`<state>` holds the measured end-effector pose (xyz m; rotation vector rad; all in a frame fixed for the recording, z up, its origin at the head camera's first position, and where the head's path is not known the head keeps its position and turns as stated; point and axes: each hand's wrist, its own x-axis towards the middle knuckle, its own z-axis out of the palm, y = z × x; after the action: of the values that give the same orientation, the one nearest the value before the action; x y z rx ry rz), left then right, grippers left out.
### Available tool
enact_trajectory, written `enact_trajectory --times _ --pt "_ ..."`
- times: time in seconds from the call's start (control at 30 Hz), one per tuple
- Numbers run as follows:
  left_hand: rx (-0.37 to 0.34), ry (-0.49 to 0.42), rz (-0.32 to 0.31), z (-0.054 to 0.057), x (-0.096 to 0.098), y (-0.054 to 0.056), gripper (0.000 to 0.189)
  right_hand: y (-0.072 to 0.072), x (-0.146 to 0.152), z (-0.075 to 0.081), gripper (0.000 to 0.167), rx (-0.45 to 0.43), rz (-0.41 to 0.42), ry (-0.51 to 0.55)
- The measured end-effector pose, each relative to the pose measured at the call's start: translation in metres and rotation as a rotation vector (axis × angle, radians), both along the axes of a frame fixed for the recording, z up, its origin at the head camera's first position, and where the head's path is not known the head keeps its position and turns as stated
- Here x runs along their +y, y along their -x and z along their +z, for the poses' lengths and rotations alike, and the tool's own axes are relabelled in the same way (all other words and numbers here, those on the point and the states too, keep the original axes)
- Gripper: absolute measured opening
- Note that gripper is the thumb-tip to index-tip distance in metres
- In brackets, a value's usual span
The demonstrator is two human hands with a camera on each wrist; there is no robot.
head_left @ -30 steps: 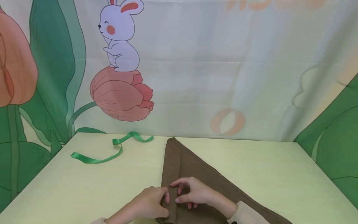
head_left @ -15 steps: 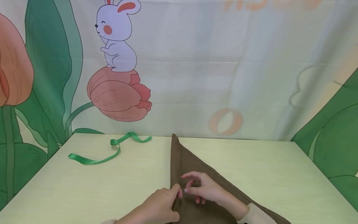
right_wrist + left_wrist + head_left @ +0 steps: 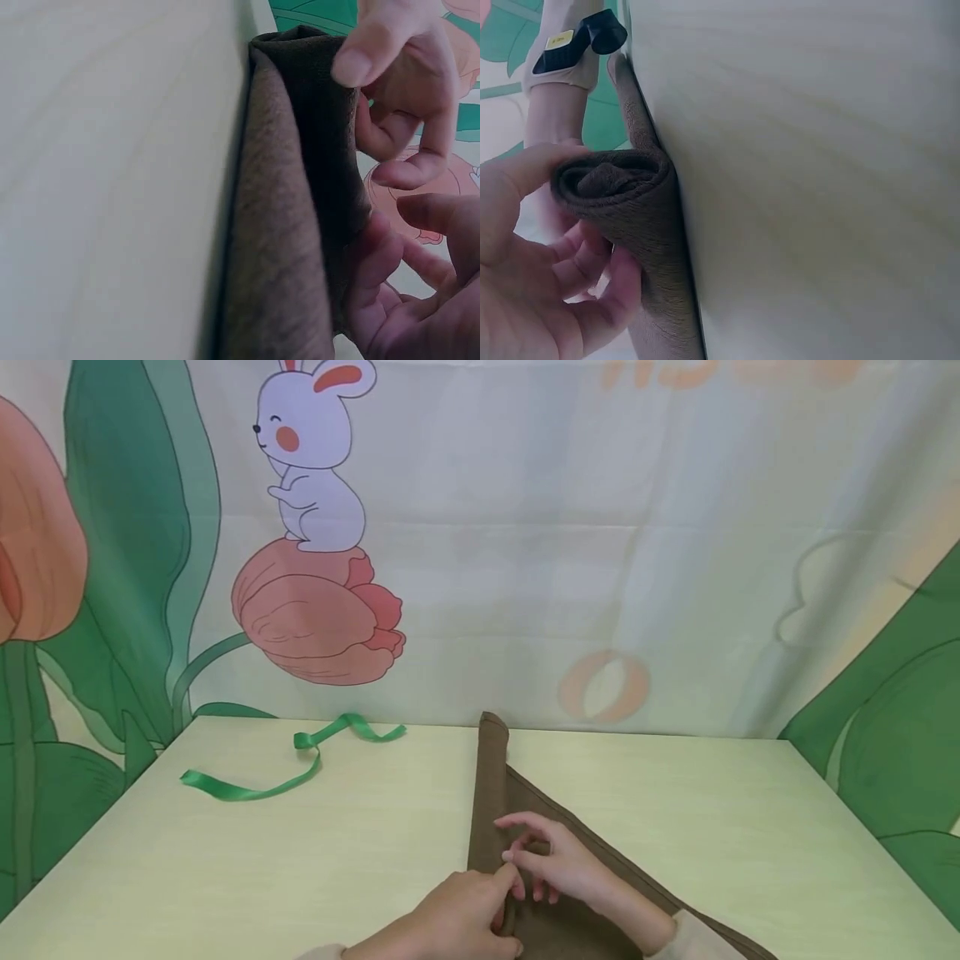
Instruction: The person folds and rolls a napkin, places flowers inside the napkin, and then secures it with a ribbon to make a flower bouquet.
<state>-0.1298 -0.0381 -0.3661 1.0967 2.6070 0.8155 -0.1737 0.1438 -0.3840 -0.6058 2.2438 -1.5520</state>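
A brown towel lies near the front middle of the table, its left side rolled into a tube and the flat part tapering off to the right. My left hand grips the near end of the roll, fingers and thumb bent about it. Spiral layers of the towel show at that end in the left wrist view. Farther along, my right hand is over the towel beside the roll, fingers loosely bent and thumb apart. Its fingertips touch the side of the towel in the right wrist view.
A green ribbon lies loosely curled at the back left of the pale table. Behind the table's far edge hangs a printed curtain with a rabbit and tulips.
The towel's left edge has been rolled over to the right, making a thicker tube. Both hands have shifted right with it, and the far tip now shows as a rolled end.
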Motion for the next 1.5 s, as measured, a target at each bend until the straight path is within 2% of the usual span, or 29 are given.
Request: enact_trajectory --times 0.17,0.27,0.43,0.57,0.83,1.0,1.2,1.5 --pt "-0.082 -0.064 -0.05 0.001 -0.005 0.001 0.023 -0.001 0.004 -0.004 0.037 0.031 -0.002 -0.083" --pt "-0.121 -0.086 -0.043 0.004 -0.011 0.001 0.016 0.0 0.007 -0.006 0.041 0.014 -0.004 -0.127" --pt "-0.129 -0.073 0.037 0.004 -0.021 0.005 0.013 0.001 0.009 -0.007 0.044 -0.013 -0.008 -0.162" --pt "-0.191 -0.081 0.081 -0.001 -0.026 0.008 0.016 0.002 0.01 -0.007 0.044 -0.017 -0.014 -0.178" --pt "-0.291 -0.086 0.08 -0.007 -0.031 0.009 0.026 0.002 0.01 -0.007 0.046 -0.01 -0.007 -0.191" --pt "-0.311 -0.082 0.077 -0.008 -0.028 0.01 0.026 0.003 0.01 -0.006 0.043 -0.029 0.016 -0.177" --pt "-0.322 -0.072 0.071 -0.005 -0.029 0.013 0.026 0.024 0.002 -0.001 0.042 -0.039 0.069 -0.196" --pt "-0.334 -0.052 0.061 -0.006 -0.026 0.013 0.025 0.074 0.001 0.002 0.038 -0.078 0.051 -0.286"
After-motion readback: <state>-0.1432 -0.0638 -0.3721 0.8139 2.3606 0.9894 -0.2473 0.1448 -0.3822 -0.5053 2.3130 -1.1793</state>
